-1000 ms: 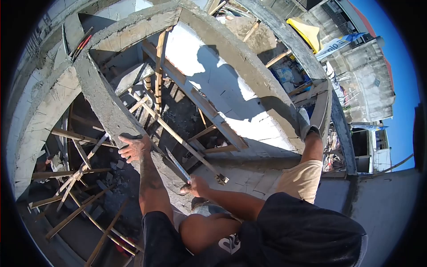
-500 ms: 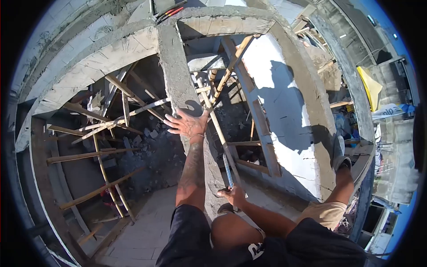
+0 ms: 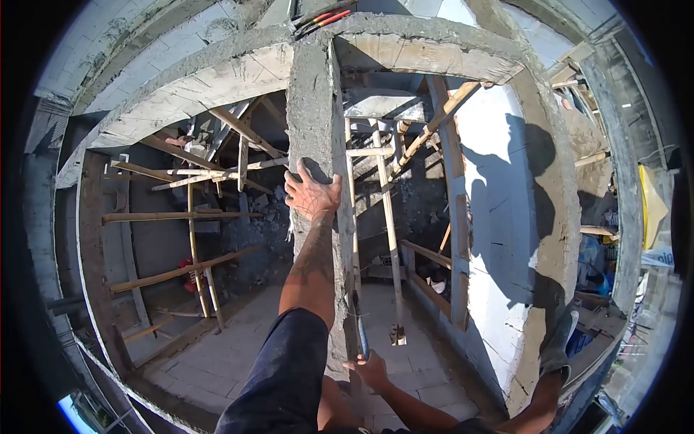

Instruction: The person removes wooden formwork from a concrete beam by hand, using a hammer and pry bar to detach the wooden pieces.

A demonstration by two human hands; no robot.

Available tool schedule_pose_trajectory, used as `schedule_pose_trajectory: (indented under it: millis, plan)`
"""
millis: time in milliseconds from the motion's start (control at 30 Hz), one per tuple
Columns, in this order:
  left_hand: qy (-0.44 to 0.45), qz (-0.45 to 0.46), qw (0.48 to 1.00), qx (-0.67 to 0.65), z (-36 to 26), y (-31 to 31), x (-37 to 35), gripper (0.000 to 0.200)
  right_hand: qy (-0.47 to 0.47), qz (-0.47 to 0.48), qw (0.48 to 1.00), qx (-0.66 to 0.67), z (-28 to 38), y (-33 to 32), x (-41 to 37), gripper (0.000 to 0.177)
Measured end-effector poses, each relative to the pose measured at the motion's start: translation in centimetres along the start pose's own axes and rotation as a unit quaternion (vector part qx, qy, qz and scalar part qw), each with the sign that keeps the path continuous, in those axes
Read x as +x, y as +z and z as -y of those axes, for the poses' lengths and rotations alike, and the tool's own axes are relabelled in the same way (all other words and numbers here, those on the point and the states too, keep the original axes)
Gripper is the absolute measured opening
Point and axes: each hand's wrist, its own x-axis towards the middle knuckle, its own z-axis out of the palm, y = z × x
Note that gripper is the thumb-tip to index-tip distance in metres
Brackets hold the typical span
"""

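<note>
My left hand [image 3: 313,194] rests on the top of a narrow grey concrete beam [image 3: 309,116], fingers spread over it and the thumb towards its right edge. Lower down, close by the beam's right side, my right hand [image 3: 370,369] is closed around the lower end of a slim blue rod-like tool [image 3: 363,336]. Its darker upper part lies along the beam's side, and its exact kind is unclear. Right of it, a pale wooden pole [image 3: 388,224] stands in the opening below the beam.
Deep openings drop away on both sides, with bamboo props [image 3: 181,215] on the left. A white block wall [image 3: 499,253] runs along the right, my shoe [image 3: 558,347] on its top edge. Red-and-black handled tools [image 3: 322,23] lie at the beam's far end.
The view has turned, and the beam now runs more upright through it. My left hand stays on the beam, its fingers less widely spread. My right hand keeps its grip and appears lower in view.
</note>
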Motion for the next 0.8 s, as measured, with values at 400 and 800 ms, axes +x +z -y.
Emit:
schedule_pose_trajectory:
  millis: [400, 800]
  plan:
    - [0.005, 0.016, 0.999, 0.032, -0.2, -0.6, -0.4, 0.087, -0.293, -0.143, 0.944, -0.054, 29.7, -17.8, 30.6, 0.052]
    - [-0.004, 0.044, 0.999, 0.026, 0.0, -1.4, -0.8, 0.089, -0.199, -0.052, 0.975, -0.082, 39.6, -10.9, 36.1, 0.063]
